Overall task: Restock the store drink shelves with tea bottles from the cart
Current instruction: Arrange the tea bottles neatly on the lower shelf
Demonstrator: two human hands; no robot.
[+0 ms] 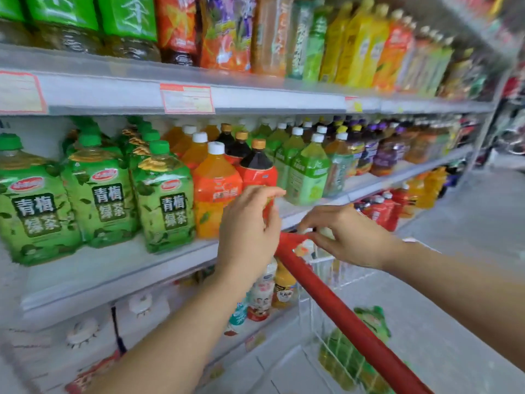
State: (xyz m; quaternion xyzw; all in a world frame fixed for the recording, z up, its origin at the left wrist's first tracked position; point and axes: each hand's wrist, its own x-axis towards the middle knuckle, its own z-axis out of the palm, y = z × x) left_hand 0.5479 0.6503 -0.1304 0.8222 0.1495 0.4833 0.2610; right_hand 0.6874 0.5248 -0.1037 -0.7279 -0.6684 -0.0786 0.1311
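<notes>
The drink shelves (255,99) fill the upper and left parts of the frame, and the middle shelf (113,268) is packed to its front edge. That crowding is the main risk: there is little room for another bottle, so pushing one in could tip a neighbour off the lip.

The cart (321,268) stands at lower right, its red handle (349,317) running diagonally toward the shelf. It would probably roll if leaned on during a lift.

The task's thing, a green tea bottle (355,348), lies low in the cart, blurred, well apart from both hands. It looks large and heavy; a one-handed lift could slip.

At centre, a red-labelled dark bottle (257,172) stands at the shelf edge beside an orange bottle (216,183).

The left hand (250,234) is raised just in front of it, fingers (272,192) curved and apart, holding nothing visible; a careless brush could knock that bottle forward.

The right hand (352,240) reaches over the handle's upper end, fingers spread toward a pale object (325,232); whether they grip it cannot be told.
</notes>
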